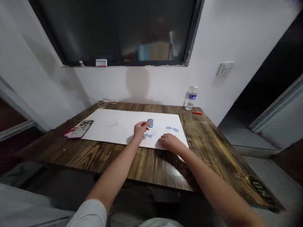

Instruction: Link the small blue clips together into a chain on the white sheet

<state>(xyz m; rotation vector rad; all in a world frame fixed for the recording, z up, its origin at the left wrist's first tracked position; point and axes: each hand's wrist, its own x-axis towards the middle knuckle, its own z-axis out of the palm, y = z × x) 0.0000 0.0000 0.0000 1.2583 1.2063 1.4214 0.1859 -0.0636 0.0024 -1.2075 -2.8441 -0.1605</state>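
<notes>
A white paper sheet (113, 126) lies on the wooden table (99, 154). Small blue-and-white printed strips sit on it in groups: a short column (150, 123), a loose cluster (147, 135) and a row to the right (172, 129). My left hand (140, 130) hangs curled over the sheet, its fingertips close to the column and above the cluster. Whether it pinches anything is hidden. My right hand (170, 142) rests palm down on the sheet's near edge, holding nothing visible.
A phone in a patterned case (81, 129) lies on red-and-white papers at the table's left. A water bottle (191, 98) and a red stick (197, 112) stand at the back right. A white cable (106, 101) lies at the back edge, below a dark window (118, 31).
</notes>
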